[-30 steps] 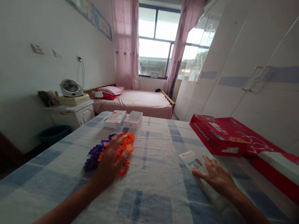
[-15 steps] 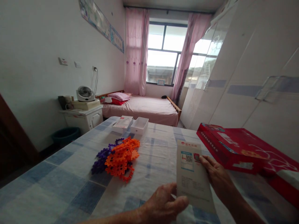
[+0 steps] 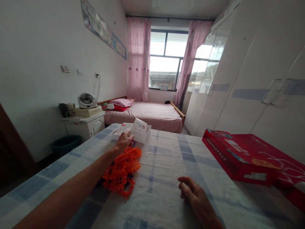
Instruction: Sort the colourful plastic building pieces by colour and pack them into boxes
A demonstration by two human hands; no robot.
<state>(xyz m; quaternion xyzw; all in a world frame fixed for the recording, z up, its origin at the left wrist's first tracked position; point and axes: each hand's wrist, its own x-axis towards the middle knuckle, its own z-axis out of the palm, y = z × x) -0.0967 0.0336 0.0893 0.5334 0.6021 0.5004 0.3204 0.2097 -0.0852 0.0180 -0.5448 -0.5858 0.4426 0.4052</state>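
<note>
My left hand [image 3: 124, 141] reaches to the far part of the table, its fingers closed on the lower left edge of a printed card [image 3: 139, 128]. The card stands tilted over a white open box [image 3: 146, 136], partly covering it; whether its bottom edge rests inside I cannot tell. Beside it lies a printed white box [image 3: 123, 127], partly behind the hand. Orange lattice-like plastic pieces [image 3: 124, 168] are heaped close to my left forearm, which hides most of the purple ones. My right hand [image 3: 194, 194] hovers over the cloth near the front, fingers loosely bent, holding nothing.
A blue-and-white checked tablecloth [image 3: 164, 171] covers the table. On the right lies a large red box [image 3: 240, 152]. Beyond the table are a bed [image 3: 147, 113], a bedside cabinet [image 3: 91, 122] with a fan [image 3: 87, 100], and a wardrobe [image 3: 228, 105].
The card has moved from the near right to the white open box, carried in my left hand. My right hand has let go of it and moved slightly left and down.
</note>
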